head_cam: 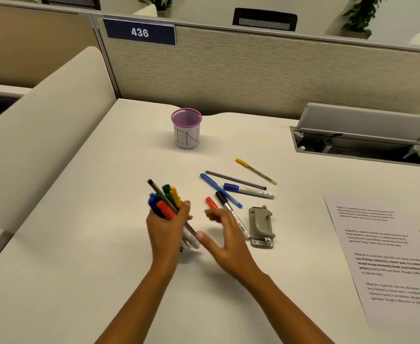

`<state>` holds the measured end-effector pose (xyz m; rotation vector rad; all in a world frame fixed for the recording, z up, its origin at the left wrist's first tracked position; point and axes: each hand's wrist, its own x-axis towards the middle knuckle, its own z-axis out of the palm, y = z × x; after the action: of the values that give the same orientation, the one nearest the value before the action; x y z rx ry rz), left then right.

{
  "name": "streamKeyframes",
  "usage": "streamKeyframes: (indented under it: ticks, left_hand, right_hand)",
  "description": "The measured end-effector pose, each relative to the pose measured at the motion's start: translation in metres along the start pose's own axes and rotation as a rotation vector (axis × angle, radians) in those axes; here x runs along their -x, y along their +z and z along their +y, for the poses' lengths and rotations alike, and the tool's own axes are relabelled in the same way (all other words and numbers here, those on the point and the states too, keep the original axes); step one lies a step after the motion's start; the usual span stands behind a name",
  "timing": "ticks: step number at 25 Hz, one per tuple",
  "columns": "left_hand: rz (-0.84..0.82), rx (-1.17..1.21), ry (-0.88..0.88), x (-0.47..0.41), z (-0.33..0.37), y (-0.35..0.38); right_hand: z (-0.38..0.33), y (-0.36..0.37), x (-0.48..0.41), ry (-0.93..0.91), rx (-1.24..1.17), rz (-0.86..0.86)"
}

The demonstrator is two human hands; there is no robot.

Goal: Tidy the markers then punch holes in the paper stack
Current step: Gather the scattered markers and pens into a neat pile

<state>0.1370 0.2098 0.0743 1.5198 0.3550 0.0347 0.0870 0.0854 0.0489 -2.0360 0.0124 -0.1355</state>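
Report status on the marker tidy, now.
Left hand grips marker bundle. Right hand open, by red marker. Five more lie loose; cup beyond. Punch beside right hand, not blocking.

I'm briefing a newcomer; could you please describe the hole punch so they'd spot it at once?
Find the printed paper stack at far right. Just left of it, beside the black-capped marker, lies the hole punch: the only chunky grey metal piece among slim pens.

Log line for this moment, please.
left hand grips marker bundle | right hand open by red marker | pen cup upright | hole punch untouched
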Motion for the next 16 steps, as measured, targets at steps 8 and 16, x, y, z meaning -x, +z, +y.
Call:
streamKeyframes:
  ticks: [8, 16]
  left_hand:
    - [-0.001, 0.057, -0.268, -0.011, -0.006, -0.015]
    - [-0.059, -0.023, -0.353, -0.003, -0.017, -0.009]
  right_hand:
    - [0.016, -0.002, -0.054, 0.349, 0.553, 0.074]
    - [0.016, 0.012, -0.068, 0.365, 0.812, 0.065]
